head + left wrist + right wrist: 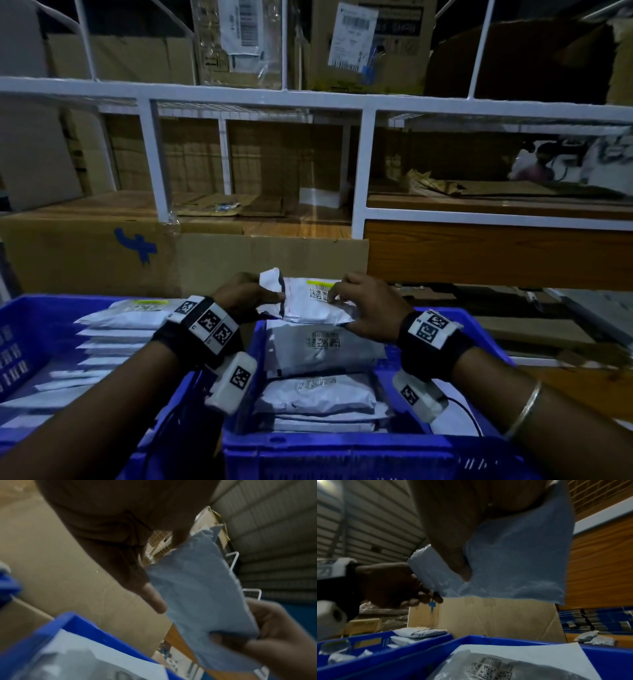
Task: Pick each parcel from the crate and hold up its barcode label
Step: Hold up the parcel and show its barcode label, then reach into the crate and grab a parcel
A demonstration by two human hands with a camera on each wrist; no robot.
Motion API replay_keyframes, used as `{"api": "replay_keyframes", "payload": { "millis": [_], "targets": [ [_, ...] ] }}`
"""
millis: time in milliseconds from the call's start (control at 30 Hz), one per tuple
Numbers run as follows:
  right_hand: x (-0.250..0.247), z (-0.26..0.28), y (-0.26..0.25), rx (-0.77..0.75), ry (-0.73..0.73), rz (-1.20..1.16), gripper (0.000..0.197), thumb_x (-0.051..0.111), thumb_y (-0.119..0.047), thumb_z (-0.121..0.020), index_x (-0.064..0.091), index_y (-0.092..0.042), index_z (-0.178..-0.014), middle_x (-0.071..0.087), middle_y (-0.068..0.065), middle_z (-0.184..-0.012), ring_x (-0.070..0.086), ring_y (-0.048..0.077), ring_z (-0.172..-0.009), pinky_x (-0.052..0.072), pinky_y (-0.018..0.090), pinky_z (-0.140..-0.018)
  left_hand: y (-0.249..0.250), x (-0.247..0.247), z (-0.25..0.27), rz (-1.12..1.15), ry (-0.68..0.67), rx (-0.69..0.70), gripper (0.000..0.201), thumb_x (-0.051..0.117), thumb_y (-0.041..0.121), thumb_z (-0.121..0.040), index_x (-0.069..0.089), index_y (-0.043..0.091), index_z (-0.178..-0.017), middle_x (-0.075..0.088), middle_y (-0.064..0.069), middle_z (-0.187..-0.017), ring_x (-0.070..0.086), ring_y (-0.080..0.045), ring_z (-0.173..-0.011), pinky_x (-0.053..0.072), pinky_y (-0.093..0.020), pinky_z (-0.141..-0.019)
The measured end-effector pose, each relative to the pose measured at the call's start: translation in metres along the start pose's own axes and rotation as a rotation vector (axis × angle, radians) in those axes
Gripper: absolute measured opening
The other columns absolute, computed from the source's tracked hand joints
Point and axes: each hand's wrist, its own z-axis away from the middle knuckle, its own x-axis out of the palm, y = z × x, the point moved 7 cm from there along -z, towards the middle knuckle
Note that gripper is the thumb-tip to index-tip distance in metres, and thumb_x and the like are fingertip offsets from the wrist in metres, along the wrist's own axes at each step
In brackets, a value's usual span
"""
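Above the crate (342,452), both hands pinch the parcel (308,305); the right hand (363,308) could cover its barcode label (320,294), and the left hand (246,294) grips only a flimsy flap.

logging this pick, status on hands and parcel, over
Left hand and right hand both grip one parcel, lifted above the right crate. Its barcode label faces up, right fingers partly over it.
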Motion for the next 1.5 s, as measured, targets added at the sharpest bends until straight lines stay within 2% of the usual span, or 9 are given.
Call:
{"api": "replay_keyframes", "payload": {
  "millis": [133,533,700,800,933,1067,1200,1333,1500],
  "targets": [
    [0.008,0.007,0.026,0.101,-0.082,-0.119,0.056,0.080,-0.039,-0.072,0.063,-0.024,-0.123,0.053,0.000,-0.111,0.056,0.021,-0.103,0.051,0.039,-0.083,0.001,-0.009,-0.004,0.029,0.021,0.149,0.034,0.059,-0.021,-0.081,0.059,-0.012,-0.114,0.065,-0.026,-0.103,0.066,-0.031,-0.086,0.057,-0.035,-0.071],
    [0.007,0.022,0.080,0.574,0.121,-0.622,0.079,0.074,-0.047,-0.081,0.037,-0.024,-0.146,0.043,-0.002,-0.148,0.045,0.019,-0.131,0.044,0.043,-0.105,0.006,-0.013,-0.004,-0.063,0.020,0.284,0.033,0.061,-0.019,-0.081,0.061,-0.011,-0.113,0.068,-0.023,-0.099,0.065,-0.030,-0.089,0.057,-0.035,-0.075],
    [0.002,0.016,0.070,0.525,0.136,-0.763,0.017,0.065,-0.013,-0.092,0.058,-0.023,-0.104,0.059,-0.016,-0.097,0.057,-0.013,-0.088,0.043,0.006,-0.073,0.007,-0.006,0.000,-0.084,-0.042,0.257,0.029,0.062,-0.020,-0.079,0.063,-0.007,-0.104,0.073,-0.008,-0.080,0.070,-0.019,-0.073,0.059,-0.028,-0.067],
    [0.003,0.018,0.077,0.532,0.144,-0.776,0.012,0.068,-0.012,-0.090,0.066,-0.023,-0.093,0.066,-0.012,-0.094,0.062,-0.009,-0.084,0.046,0.022,-0.076,0.002,-0.011,-0.001,-0.066,-0.051,0.178,0.029,0.066,-0.015,-0.078,0.062,-0.012,-0.107,0.070,-0.022,-0.091,0.069,-0.027,-0.078,0.058,-0.036,-0.071],
    [0.015,0.023,0.090,0.611,0.050,-0.758,0.008,0.070,-0.006,-0.087,0.067,-0.004,-0.093,0.068,0.023,-0.095,0.065,0.031,-0.088,0.052,0.056,-0.079,-0.007,-0.023,-0.006,-0.148,0.001,0.072,0.041,0.076,-0.003,-0.074,0.055,-0.022,-0.104,0.060,-0.027,-0.096,0.061,-0.035,-0.085,0.053,-0.043,-0.076],
    [0.021,0.020,0.087,0.584,-0.077,-0.747,0.010,0.074,0.000,-0.080,0.069,0.002,-0.089,0.069,0.022,-0.092,0.064,0.026,-0.085,0.051,0.046,-0.080,-0.015,-0.025,-0.007,-0.335,-0.031,-0.019,0.042,0.083,0.000,-0.064,0.061,-0.020,-0.094,0.063,-0.023,-0.084,0.064,-0.030,-0.077,0.052,-0.036,-0.070],
    [0.038,0.022,0.081,0.590,-0.252,-0.716,0.019,0.079,-0.009,-0.078,0.072,-0.002,-0.094,0.072,0.014,-0.101,0.069,0.029,-0.092,0.057,0.046,-0.081,-0.024,-0.025,-0.007,-0.625,-0.043,-0.081,0.026,0.086,0.005,-0.067,0.067,0.007,-0.085,0.070,0.000,-0.071,0.065,-0.012,-0.066,0.050,-0.018,-0.054],
    [0.063,0.033,0.072,0.679,-0.413,-0.750,0.009,0.072,0.000,-0.084,0.067,-0.007,-0.086,0.068,0.010,-0.070,0.063,0.020,-0.058,0.049,0.023,-0.046,-0.027,-0.025,-0.004,-0.995,-0.025,-0.070,0.049,0.088,0.023,-0.067,0.066,0.015,-0.110,0.064,-0.003,-0.102,0.061,-0.019,-0.096,0.049,-0.022,-0.077],
    [0.096,0.038,0.069,0.603,-0.556,-0.607,0.012,0.075,-0.005,-0.083,0.066,-0.012,-0.086,0.061,0.010,-0.069,0.052,0.003,-0.046,0.042,0.016,-0.045,-0.030,-0.018,-0.001,-1.112,-0.111,-0.059,0.041,0.082,0.017,-0.073,0.064,0.013,-0.110,0.064,-0.001,-0.105,0.060,-0.022,-0.106,0.046,-0.023,-0.087]
  ]
}}
